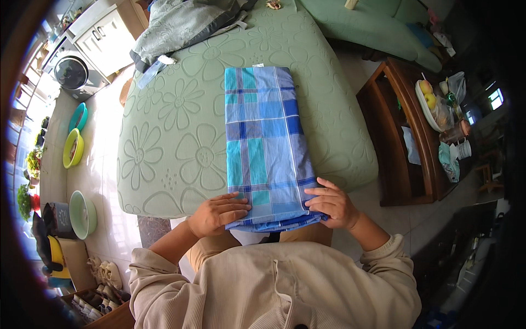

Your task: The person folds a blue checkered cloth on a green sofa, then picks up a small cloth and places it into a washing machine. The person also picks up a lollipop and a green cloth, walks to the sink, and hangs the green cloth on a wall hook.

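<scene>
A folded blue and teal checked cloth [263, 135] lies lengthwise on the green quilted cover [176, 103], its near end hanging slightly past the front edge. At the near left corner, my left hand [220, 211] holds the cloth, fingers over the top. My right hand [335, 203] grips the near right corner, its fingers spread along the side and the index finger lifted. Layered folds show at the near edge between both hands. A small white tag [258, 65] sticks out at the far end.
A crumpled grey garment or cover [181, 28] lies at the far left, beside a clear plastic item [151, 74]. To the right stands a brown wooden table [407, 135] with a white fruit tray [425, 107]. Basins [82, 214] and shoes [109, 273] sit on the floor at left.
</scene>
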`<state>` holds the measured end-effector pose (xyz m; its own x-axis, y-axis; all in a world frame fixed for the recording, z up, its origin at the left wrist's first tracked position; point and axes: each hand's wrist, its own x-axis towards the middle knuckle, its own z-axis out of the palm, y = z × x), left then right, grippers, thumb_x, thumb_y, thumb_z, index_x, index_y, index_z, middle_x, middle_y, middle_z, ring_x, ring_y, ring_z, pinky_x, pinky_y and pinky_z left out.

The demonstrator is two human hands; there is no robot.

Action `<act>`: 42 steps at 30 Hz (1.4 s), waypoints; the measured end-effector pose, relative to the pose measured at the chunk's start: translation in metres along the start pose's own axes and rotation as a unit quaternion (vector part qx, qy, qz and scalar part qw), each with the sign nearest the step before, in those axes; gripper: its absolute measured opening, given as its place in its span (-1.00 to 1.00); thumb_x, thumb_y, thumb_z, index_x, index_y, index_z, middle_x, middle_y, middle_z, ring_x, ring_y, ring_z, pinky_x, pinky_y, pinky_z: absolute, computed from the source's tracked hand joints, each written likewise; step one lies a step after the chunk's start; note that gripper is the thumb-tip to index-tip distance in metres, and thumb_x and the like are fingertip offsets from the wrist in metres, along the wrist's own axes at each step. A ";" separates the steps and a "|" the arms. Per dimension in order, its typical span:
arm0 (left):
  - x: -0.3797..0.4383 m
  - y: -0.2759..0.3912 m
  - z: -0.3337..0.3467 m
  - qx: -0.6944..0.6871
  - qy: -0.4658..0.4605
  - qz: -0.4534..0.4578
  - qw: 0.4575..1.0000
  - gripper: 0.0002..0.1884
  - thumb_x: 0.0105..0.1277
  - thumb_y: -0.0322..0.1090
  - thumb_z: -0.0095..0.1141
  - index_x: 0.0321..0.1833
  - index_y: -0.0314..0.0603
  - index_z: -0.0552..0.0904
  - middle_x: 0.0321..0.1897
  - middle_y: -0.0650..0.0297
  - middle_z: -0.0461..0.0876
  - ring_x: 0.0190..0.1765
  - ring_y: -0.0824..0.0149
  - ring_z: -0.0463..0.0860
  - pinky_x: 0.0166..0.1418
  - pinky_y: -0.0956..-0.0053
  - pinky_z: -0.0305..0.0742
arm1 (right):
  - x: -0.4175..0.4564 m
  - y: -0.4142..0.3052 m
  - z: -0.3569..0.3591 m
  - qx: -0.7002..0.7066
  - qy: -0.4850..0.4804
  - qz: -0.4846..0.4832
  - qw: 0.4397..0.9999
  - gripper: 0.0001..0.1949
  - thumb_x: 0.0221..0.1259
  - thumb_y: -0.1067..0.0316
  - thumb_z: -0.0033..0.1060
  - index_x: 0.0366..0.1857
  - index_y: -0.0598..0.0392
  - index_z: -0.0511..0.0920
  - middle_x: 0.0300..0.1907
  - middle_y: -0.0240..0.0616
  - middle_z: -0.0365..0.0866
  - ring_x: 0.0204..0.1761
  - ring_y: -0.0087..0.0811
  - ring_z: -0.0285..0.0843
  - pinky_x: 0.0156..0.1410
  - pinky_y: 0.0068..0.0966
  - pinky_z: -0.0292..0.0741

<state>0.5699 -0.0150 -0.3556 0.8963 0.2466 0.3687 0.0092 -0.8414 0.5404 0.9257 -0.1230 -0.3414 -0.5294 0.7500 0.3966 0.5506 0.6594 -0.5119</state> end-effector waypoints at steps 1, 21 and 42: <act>-0.002 0.002 0.000 -0.029 0.017 -0.007 0.999 -0.66 0.11 -0.49 0.11 0.00 -0.26 0.58 0.03 0.09 0.67 0.18 0.06 0.61 0.40 0.06 0.35 | 0.000 -0.001 0.004 -0.024 0.001 0.001 1.000 -0.66 -0.13 0.50 0.32 -0.15 0.00 0.63 0.01 -0.38 0.67 0.30 -0.26 0.47 0.50 -0.05 0.19; 0.103 -0.175 -0.049 -0.595 0.243 -0.376 0.667 -0.27 0.38 0.16 0.04 0.41 -0.26 0.31 0.22 0.10 0.49 0.30 0.15 0.42 0.42 0.16 0.21 | 0.148 0.186 0.011 0.433 0.292 0.432 0.735 -0.64 0.25 0.06 0.32 -0.12 0.17 0.59 -0.23 -0.40 0.62 -0.21 -0.61 0.51 -0.07 -0.57 0.47; 0.112 -0.185 0.021 -0.085 0.381 -0.522 0.759 -0.80 0.37 -0.30 0.07 -0.08 -0.28 0.53 -0.20 -0.01 0.65 -0.13 0.08 0.61 -0.01 0.29 0.45 | 0.141 0.189 0.070 0.114 0.311 0.493 0.805 -0.75 0.36 0.21 0.07 -0.34 0.21 0.42 -0.41 -0.01 0.57 -0.36 -0.03 0.51 -0.21 -0.20 0.41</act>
<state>0.6772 0.1586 -0.4302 -0.0764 0.9966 -0.0315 0.4230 0.0610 0.9041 0.9093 0.1036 -0.4355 0.5570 0.8303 -0.0187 0.3354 -0.2455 -0.9095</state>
